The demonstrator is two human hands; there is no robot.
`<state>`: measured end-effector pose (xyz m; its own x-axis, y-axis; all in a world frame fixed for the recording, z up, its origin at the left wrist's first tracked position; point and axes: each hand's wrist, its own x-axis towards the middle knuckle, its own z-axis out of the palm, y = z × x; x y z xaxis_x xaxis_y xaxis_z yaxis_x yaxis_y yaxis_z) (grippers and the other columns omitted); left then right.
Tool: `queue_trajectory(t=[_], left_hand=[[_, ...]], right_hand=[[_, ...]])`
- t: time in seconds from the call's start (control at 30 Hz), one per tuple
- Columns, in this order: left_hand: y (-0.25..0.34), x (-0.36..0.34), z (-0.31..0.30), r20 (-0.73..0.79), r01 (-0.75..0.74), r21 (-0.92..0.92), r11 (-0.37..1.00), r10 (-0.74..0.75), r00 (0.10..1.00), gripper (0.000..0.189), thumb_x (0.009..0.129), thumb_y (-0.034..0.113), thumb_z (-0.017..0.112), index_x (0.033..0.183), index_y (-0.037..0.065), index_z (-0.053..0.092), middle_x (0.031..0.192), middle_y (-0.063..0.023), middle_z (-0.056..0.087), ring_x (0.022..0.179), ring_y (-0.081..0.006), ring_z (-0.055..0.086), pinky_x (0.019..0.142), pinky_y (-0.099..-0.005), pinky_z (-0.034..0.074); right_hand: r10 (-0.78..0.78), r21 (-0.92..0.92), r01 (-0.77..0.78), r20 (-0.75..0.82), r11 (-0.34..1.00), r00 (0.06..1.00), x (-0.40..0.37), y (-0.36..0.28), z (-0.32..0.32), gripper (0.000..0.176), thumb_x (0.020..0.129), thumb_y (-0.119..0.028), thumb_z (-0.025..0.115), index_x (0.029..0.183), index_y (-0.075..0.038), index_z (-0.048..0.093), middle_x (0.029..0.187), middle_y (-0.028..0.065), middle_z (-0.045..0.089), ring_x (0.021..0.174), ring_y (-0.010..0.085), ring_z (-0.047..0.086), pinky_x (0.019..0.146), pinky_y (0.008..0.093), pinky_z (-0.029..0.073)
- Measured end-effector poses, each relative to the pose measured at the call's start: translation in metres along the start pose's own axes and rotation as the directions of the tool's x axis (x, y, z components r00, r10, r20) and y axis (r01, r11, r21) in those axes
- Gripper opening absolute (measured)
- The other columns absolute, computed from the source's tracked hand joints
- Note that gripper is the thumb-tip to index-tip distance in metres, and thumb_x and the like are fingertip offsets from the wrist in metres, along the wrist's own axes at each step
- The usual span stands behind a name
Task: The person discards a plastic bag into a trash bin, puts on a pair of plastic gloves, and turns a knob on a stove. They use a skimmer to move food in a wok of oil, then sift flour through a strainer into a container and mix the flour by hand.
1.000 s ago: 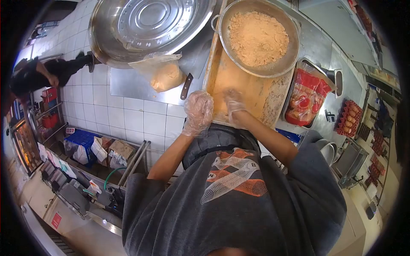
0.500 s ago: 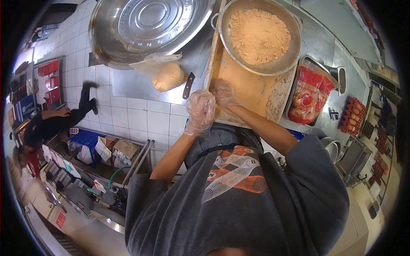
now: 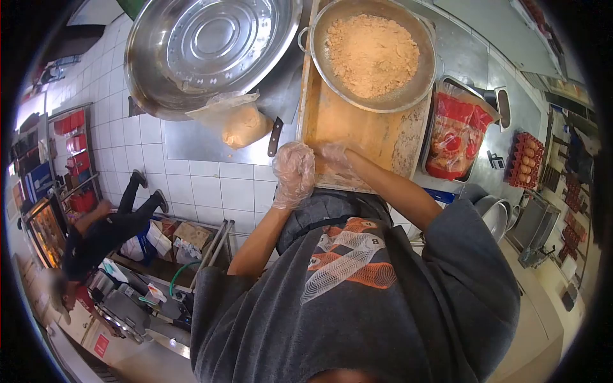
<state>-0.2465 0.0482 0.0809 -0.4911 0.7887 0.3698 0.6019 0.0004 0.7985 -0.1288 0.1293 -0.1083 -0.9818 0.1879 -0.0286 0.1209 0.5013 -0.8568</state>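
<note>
My left hand [image 3: 294,173], in a clear plastic glove, is closed at the near left corner of a wide shallow tray [image 3: 373,143]. Whatever its curled fingers hold is hidden. Right beside it, my gloved right hand [image 3: 334,157] is over the tray's near left part, its fingers blurred. On the tray's far part sits a round metal strainer-like pan [image 3: 317,60] full of orange crumbly powder [image 3: 373,57]. Left of the tray lie a dark-handled knife [image 3: 275,136] and a plastic bag of pale orange powder [image 3: 242,127].
A large steel basin [image 3: 143,86] stands at the far left of the steel table. Right of the tray are a red package [image 3: 456,137] in a metal pan and a red carton of eggs [image 3: 527,163]. Another person [image 3: 112,233] walks at the left.
The view has shifted slightly, so the table things appear further left. My right hand blurs near the left one, which stays closed. The other person has stepped closer.
</note>
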Motion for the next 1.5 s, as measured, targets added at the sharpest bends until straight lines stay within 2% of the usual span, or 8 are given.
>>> queue_trajectory(t=[0.13,0.2,0.3,0.57,0.67,0.8,1.3,1.5], left_hand=[[-0.001,0.000,0.000,-0.001,-0.001,0.009,1.000,0.001,1.000,0.009,0.081,0.006,0.062,0.089,0.002,0.063,0.090,-0.0174,0.061,0.083,-0.0358,0.061,0.073,-0.0441,0.050],[0.002,0.002,0.000,-0.002,0.008,-0.003,1.000,-0.008,1.000,0.009,0.081,0.005,0.061,0.089,0.002,0.063,0.090,-0.0178,0.060,0.083,-0.0361,0.061,0.073,-0.0441,0.049],[0.004,0.003,-0.002,0.005,-0.001,-0.013,1.000,0.001,1.000,0.009,0.081,0.004,0.061,0.089,0.002,0.062,0.090,-0.0181,0.060,0.083,-0.0367,0.060,0.073,-0.0442,0.049],[0.000,-0.001,0.000,-0.010,-0.036,0.013,0.999,0.037,0.999,0.009,0.082,0.006,0.060,0.089,0.002,0.063,0.090,-0.0160,0.062,0.082,-0.0349,0.062,0.073,-0.0435,0.049],[0.001,0.000,-0.002,-0.016,-0.025,0.016,1.000,0.026,1.000,0.009,0.082,0.005,0.060,0.090,0.002,0.063,0.090,-0.0162,0.062,0.083,-0.0352,0.062,0.073,-0.0435,0.049],[0.002,0.000,-0.001,-0.010,-0.024,-0.017,1.000,0.024,1.000,0.009,0.082,0.004,0.060,0.090,0.002,0.063,0.090,-0.0166,0.062,0.083,-0.0356,0.062,0.074,-0.0439,0.049],[0.004,-0.002,-0.006,-0.020,-0.037,-0.035,0.999,0.036,0.999,0.011,0.078,0.001,0.064,0.089,0.002,0.062,0.089,-0.0171,0.060,0.085,-0.0368,0.060,0.074,-0.0445,0.049],[0.005,0.000,-0.008,-0.017,-0.030,-0.023,0.999,0.029,0.999,0.011,0.078,0.000,0.064,0.088,0.002,0.063,0.090,-0.0172,0.060,0.085,-0.0369,0.061,0.075,-0.0449,0.049]], right_hand=[[0.280,0.635,-0.107,-0.177,0.765,0.944,-0.010,-0.072,-0.084,0.023,0.090,-0.023,0.060,0.106,-0.007,0.065,0.093,0.0050,0.068,0.084,0.0226,0.065,0.072,0.0332,0.054],[0.508,0.831,-0.337,0.541,-0.442,0.670,-0.002,-0.109,-0.121,0.015,0.092,-0.021,0.059,0.101,-0.009,0.064,0.086,0.0022,0.065,0.079,0.0183,0.064,0.070,0.0301,0.053],[0.336,0.879,-0.059,0.241,-0.472,0.911,-0.006,-0.143,-0.188,0.009,0.094,-0.022,0.059,0.094,-0.014,0.063,0.080,0.0008,0.062,0.076,0.0133,0.061,0.068,0.0273,0.051],[0.864,0.921,0.350,-0.030,-0.171,0.502,-0.032,-0.220,-0.268,0.016,0.096,-0.024,0.057,0.101,-0.010,0.062,0.085,0.0035,0.062,0.085,0.0164,0.061,0.093,0.0322,0.043],[0.973,0.998,-0.037,-0.037,0.047,0.227,-0.063,-0.172,-0.216,0.025,0.095,-0.032,0.057,0.105,-0.009,0.062,0.086,0.0052,0.065,0.085,0.0204,0.062,0.088,0.0327,0.046],[0.851,0.093,-0.890,-0.352,0.446,0.389,-0.095,-0.062,-0.154,0.029,0.088,-0.035,0.061,0.101,-0.009,0.064,0.092,0.0151,0.067,0.084,0.0282,0.066,0.080,0.0431,0.050],[0.821,0.077,-0.825,-0.181,0.560,0.541,-0.035,-0.061,-0.087,0.023,0.082,-0.024,0.057,0.091,-0.005,0.066,0.086,0.0223,0.066,0.082,0.0385,0.063,0.073,0.0451,0.049],[0.600,-0.189,-0.785,-0.547,0.590,0.583,-0.036,-0.009,-0.087,0.022,0.081,-0.023,0.057,0.086,-0.004,0.065,0.085,0.0217,0.064,0.083,0.0376,0.063,0.076,0.0474,0.050]])
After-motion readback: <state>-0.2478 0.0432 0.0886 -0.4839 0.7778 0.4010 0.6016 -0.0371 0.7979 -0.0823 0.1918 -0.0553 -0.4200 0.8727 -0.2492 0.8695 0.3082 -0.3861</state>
